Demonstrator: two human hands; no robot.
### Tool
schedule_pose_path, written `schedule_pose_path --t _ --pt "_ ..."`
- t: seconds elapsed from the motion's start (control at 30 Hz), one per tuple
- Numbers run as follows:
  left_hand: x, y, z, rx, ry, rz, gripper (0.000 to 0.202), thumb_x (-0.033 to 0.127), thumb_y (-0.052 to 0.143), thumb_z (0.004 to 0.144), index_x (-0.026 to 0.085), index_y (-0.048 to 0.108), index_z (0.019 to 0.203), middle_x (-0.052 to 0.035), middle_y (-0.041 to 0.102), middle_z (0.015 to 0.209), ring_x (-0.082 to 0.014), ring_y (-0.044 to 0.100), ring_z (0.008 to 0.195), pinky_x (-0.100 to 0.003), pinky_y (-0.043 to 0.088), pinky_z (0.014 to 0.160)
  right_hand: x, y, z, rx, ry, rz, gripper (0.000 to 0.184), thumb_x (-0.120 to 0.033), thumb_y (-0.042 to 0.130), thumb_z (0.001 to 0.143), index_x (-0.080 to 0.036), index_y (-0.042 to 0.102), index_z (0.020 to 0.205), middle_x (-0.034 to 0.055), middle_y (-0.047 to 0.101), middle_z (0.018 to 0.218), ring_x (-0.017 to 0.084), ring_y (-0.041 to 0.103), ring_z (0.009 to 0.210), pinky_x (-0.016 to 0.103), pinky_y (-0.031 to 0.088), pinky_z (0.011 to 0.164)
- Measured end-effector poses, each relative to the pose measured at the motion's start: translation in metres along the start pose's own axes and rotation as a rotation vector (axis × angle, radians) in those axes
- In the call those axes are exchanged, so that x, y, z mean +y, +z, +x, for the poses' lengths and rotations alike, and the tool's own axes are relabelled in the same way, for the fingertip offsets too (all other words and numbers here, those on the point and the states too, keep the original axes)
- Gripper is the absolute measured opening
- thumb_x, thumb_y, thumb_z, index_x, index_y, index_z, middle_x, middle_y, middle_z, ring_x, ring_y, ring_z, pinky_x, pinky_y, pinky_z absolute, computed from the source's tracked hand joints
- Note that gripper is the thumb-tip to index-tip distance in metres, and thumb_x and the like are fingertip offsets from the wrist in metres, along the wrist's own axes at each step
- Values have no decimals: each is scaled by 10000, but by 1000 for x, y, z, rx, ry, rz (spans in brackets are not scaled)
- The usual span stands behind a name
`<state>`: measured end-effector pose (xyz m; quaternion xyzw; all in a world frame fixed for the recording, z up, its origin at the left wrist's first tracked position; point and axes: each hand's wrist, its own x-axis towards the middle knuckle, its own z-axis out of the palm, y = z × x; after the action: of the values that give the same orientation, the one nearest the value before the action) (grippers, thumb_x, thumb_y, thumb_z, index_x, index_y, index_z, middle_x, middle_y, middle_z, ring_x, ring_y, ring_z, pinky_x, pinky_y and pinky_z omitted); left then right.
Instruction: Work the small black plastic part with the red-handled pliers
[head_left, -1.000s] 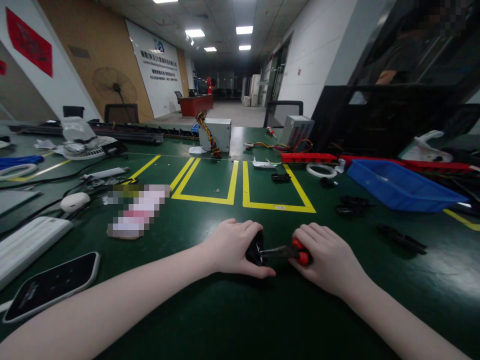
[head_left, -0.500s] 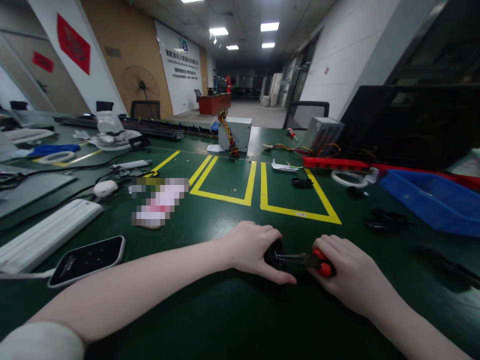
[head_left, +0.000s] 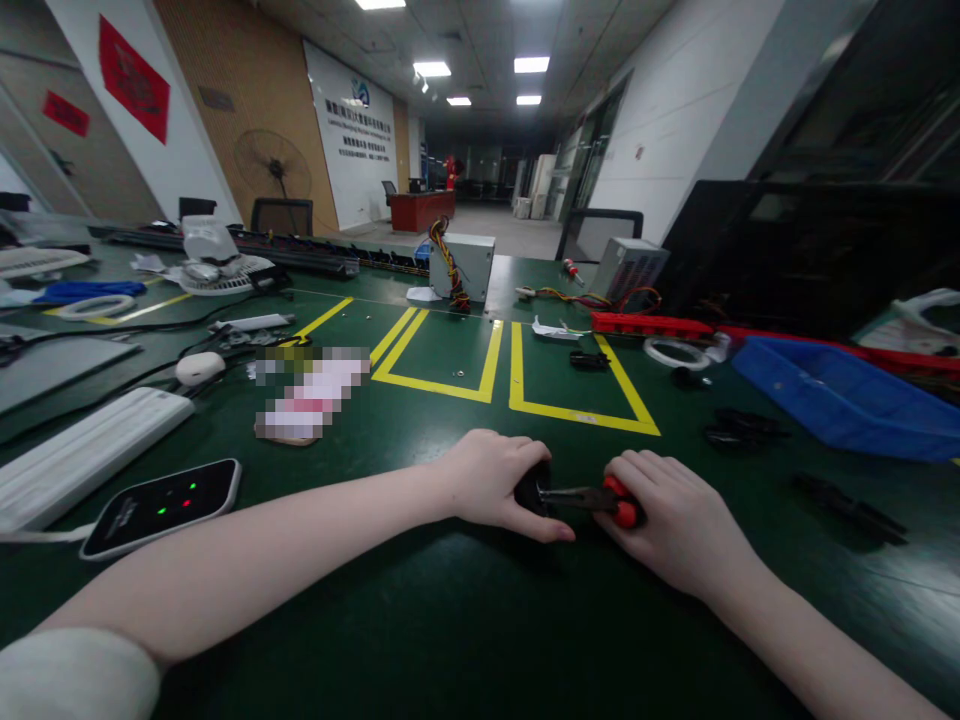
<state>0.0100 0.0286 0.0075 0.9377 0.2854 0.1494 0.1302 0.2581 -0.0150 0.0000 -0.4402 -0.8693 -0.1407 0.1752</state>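
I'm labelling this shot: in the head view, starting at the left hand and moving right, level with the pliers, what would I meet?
Left hand, dark part, pliers, right hand, long black piece.

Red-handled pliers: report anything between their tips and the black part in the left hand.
The right hand holds the pliers, their tips at the black part in the left hand; nothing visible intervenes.
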Motion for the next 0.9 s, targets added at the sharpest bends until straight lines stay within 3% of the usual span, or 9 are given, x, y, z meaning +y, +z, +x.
schedule_pose_path --t 0.27,0.47,0.63,0.9 --pt "3 -4 1 -51 -5 29 636 746 534 802 174 590 1075 -70 698 1003 -231 682 794 -306 487 661 -4 -4 2 -20 7 -11 100 -241 608 760 -210 539 825 53 622 795 213 568 711 330 425 624" --pt "3 0 -2 40 -62 -7 645 705 536 822 177 537 1192 -79 669 1134 -252 684 897 -335 520 728 -2 -2 1 11 37 -49 135 -288 617 770 -199 553 850 60 624 826 219 571 743 340 420 659" --pt "7 0 -3 64 -114 -14 659 662 572 811 182 501 1258 -76 653 1149 -255 680 895 -359 530 756 -2 -3 1 41 42 -76 156 -314 601 795 -193 569 888 81 651 892 249 603 833 378 441 736" --pt "6 1 -2 70 -121 -15 682 629 586 808 187 464 1313 -83 623 1216 -266 681 920 -375 535 777 -4 -3 1 71 81 -73 142 -312 597 791 -201 566 875 77 654 879 251 612 823 375 440 724"
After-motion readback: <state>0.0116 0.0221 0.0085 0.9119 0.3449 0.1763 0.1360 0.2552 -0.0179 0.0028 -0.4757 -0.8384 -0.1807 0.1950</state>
